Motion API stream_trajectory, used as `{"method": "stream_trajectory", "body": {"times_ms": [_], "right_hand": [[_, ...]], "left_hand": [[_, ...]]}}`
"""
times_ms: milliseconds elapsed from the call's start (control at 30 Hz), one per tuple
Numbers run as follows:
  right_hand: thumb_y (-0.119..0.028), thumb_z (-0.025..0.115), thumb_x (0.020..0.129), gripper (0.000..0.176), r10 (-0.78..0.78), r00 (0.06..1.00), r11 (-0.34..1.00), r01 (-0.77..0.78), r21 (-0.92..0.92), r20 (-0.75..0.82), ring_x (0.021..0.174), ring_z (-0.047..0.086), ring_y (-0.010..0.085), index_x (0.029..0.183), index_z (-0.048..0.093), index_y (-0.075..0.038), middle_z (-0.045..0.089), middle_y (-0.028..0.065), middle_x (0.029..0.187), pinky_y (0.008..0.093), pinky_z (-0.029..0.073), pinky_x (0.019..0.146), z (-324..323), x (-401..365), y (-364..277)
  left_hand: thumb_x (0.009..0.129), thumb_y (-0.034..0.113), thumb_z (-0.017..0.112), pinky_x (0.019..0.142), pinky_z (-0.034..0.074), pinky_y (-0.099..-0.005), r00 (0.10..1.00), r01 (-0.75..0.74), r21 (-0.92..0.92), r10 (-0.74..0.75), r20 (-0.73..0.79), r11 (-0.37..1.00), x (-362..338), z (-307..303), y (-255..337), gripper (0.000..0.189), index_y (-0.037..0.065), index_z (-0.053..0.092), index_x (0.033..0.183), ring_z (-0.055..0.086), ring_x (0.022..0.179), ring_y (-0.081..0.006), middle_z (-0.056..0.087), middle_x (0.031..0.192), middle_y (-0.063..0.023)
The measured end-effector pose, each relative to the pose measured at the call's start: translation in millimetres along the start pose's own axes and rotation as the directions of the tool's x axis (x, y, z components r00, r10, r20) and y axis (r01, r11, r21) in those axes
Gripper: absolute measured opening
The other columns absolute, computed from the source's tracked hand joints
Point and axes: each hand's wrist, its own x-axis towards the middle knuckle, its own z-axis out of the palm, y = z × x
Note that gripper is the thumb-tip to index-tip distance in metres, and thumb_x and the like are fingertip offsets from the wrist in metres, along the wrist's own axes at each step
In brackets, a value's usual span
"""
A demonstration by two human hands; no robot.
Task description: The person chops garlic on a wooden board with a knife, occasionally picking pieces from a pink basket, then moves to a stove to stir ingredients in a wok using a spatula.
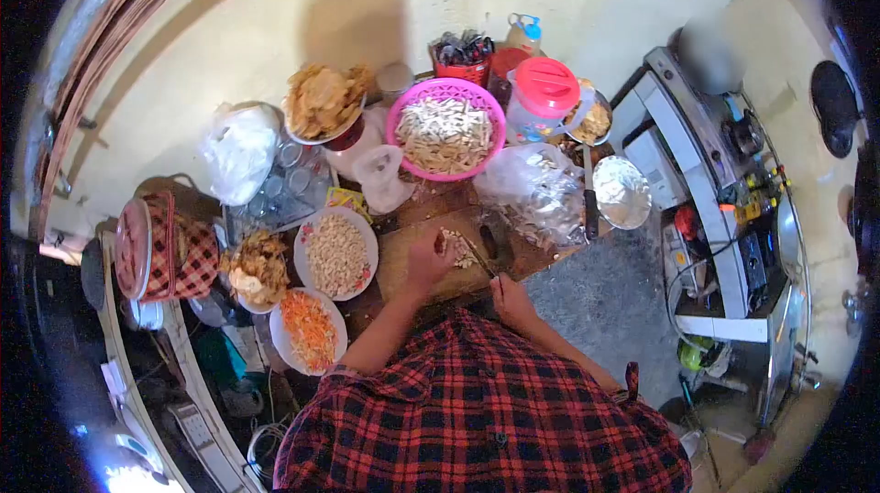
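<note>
My right hand (pixel 513 299) grips a knife (pixel 478 255), its thin blade slanting up and left over the wooden cutting board (pixel 403 255). Small pale diced pieces (pixel 461 251) lie on the board beside the blade. Just left of them is my left hand (pixel 431 266), its fingers curled together; whatever they hold is too small to make out. A dark elongated object (pixel 489 238) rests right of the pieces. To the left stands a plate of pale diced pieces (pixel 336 253). Beyond the board, a pink basket (pixel 396 149) holds pale cut strips.
Shredded orange and white vegetables (pixel 310 333) fill a plate at lower left. Fried food (pixel 325 101) is heaped at the back. A plastic bag (pixel 527 183), a black knife handle (pixel 591 209) and a foil-like bowl (pixel 623 191) sit right. A red-lidded jug (pixel 541 104) stands behind.
</note>
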Motion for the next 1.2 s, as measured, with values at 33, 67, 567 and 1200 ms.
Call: {"method": "stream_trajectory", "body": {"times_ms": [33,67,567,1200], "right_hand": [[-0.032,0.040,0.090,0.034,-0.014,1.000,0.999,0.015,0.039,-0.005,0.066,0.052,0.0474,0.088,0.047,0.001,0.053,0.0278,0.068,0.0535,0.039,0.060,1,-2,-3],[-0.030,0.041,0.090,0.033,-0.030,0.999,0.997,0.030,0.077,-0.011,0.066,0.049,0.0477,0.085,0.045,0.002,0.051,0.0284,0.066,0.0531,0.036,0.058,2,-4,-6],[-0.032,0.041,0.090,0.035,-0.001,0.995,0.996,-0.007,0.084,0.095,0.071,0.052,0.0459,0.087,0.046,0.002,0.054,0.0266,0.071,0.0514,0.038,0.061,-62,34,30],[-0.039,0.044,0.087,0.043,-0.077,0.820,0.956,0.222,-0.190,0.567,0.072,0.056,0.0427,0.087,0.057,0.002,0.059,0.0245,0.075,0.0494,0.044,0.066,4,53,21]], "left_hand": [[0.072,0.011,0.063,0.059,0.045,-0.0327,0.997,0.081,-0.019,-0.081,0.008,0.997,10,-3,-1,0.031,0.003,0.057,0.102,0.056,0.061,-0.0209,0.055,0.067,-0.0098],[0.074,0.007,0.060,0.058,0.044,-0.0334,0.987,0.162,-0.035,-0.162,0.018,0.986,22,-6,-3,0.029,0.003,0.057,0.102,0.056,0.062,-0.0214,0.055,0.066,-0.0096],[0.077,0.011,0.055,0.084,0.041,-0.0418,0.993,0.070,0.204,-0.089,0.084,0.976,190,96,-98,0.032,0.001,0.053,0.107,0.051,0.093,-0.0368,0.053,0.102,-0.0208],[0.077,0.004,0.057,0.072,0.047,-0.0358,0.983,0.180,0.075,-0.182,0.013,0.981,14,-16,-21,0.015,0.002,0.060,0.092,0.056,0.081,-0.0293,0.055,0.092,-0.0143]]}}
